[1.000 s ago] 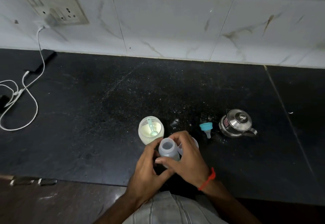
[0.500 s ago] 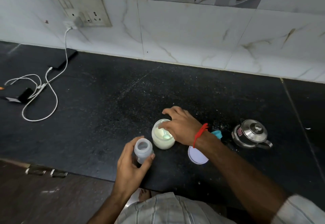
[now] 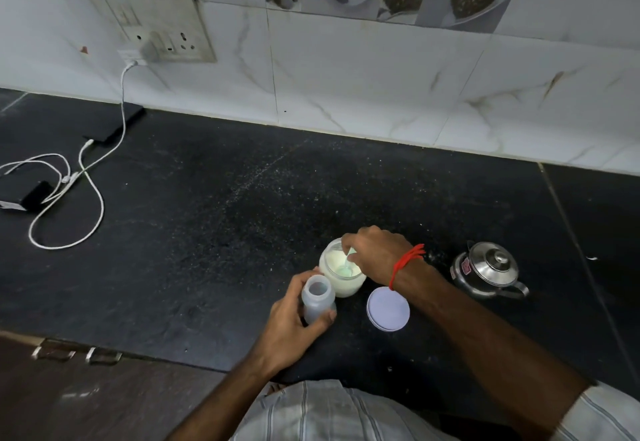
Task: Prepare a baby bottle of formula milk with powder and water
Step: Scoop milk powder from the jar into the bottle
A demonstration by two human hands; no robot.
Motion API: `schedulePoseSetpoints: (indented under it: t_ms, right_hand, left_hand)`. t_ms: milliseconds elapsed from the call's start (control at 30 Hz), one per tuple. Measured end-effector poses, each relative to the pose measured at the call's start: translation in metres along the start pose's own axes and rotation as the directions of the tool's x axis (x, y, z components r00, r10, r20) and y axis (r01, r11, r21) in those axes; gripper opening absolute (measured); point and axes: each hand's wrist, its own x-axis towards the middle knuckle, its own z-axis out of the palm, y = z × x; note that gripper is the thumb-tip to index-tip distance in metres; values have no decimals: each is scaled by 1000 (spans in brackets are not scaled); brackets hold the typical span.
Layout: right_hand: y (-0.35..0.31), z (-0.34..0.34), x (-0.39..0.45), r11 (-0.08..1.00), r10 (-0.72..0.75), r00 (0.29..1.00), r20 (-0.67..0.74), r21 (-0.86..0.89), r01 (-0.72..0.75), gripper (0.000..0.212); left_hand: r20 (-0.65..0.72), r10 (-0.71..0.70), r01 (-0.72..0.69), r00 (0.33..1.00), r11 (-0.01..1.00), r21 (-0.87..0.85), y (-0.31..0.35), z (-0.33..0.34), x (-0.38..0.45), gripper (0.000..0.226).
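Note:
A translucent baby bottle [image 3: 317, 298] without its teat stands upright on the black counter, and my left hand [image 3: 294, 328] is wrapped around it. Right beside it, touching, is an open glass jar of pale formula powder [image 3: 341, 281]. My right hand [image 3: 379, 253] reaches over the jar's mouth and pinches the handle of a light green scoop [image 3: 346, 269] whose bowl lies in the powder. The jar's round white lid [image 3: 388, 308] rests flat on the counter to the right. A small steel kettle [image 3: 488, 272] with its lid on stands further right.
The black stone counter [image 3: 207, 233] runs back to a white tiled wall. At the far left lie a white charging cable [image 3: 86, 195], a black device [image 3: 24, 195] and a phone [image 3: 117, 122] under the wall socket. The counter's front edge drops to a dark cabinet.
My right hand has closed on the scoop's handle inside the jar. My left hand brought the bottle closer, up against the jar. The view has shifted slightly.

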Motion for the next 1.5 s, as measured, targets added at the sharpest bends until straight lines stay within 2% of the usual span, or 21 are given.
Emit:
schedulePoseSetpoints:
  t_ms: [133, 233, 433, 567, 667, 800, 933, 1033, 1167, 1267, 1400, 1500]
  right_hand:
    - [9, -5, -9, 994, 92, 990, -109, 74, -84, 22]
    - [15, -8, -8, 980, 168, 976, -135, 134, -150, 23]
    - [19, -5, 7, 979, 202, 965, -166, 42, -198, 27]
    - [11, -3, 18, 984, 172, 980, -97, -33, -176, 45]
    - [10, -2, 20, 978, 201, 979, -4, 55, -201, 51]
    - [24, 0, 22, 941, 236, 971, 37, 241, -237, 40]
    - [38, -2, 15, 864, 248, 969, 18, 448, -230, 20]
    - [42, -5, -1, 779, 293, 955, -54, 592, -206, 23]
    - [43, -3, -15, 686, 381, 917, -119, 701, -194, 25]
    - [48, 5, -15, 553, 437, 897, -71, 807, -206, 30]
    - [53, 13, -17, 373, 487, 873, 9, 902, -217, 22]
    - [54, 13, -21, 311, 490, 872, 18, 930, -194, 23]
  left_hand:
    - [15, 10, -11, 1000, 1000, 22, 6, 9, 23, 62]
    - [12, 2, -2, 1000, 1000, 11, 9, 13, 42, 63]
    - [36, 6, -7, 999, 1000, 26, 3, 15, 57, 68]
    - [43, 24, -25, 999, 999, 30, 0, 12, 57, 68]
    - [52, 30, -31, 998, 999, 28, 0, 11, 56, 68]
    - [57, 34, -36, 998, 999, 37, 0, 11, 54, 66]
    - [64, 20, -22, 998, 1000, 20, 2, 9, 53, 68]
    - [38, 6, -7, 999, 1000, 10, 2, 4, 51, 70]
    - [-44, 24, -24, 999, 1000, 2, 10, -4, 51, 66]
    - [-75, 34, -35, 997, 999, -3, 18, -8, 53, 64]
    - [-89, 38, -37, 995, 999, 11, 22, -11, 56, 70]
    - [-95, 37, -34, 995, 999, 31, 24, -11, 60, 71]
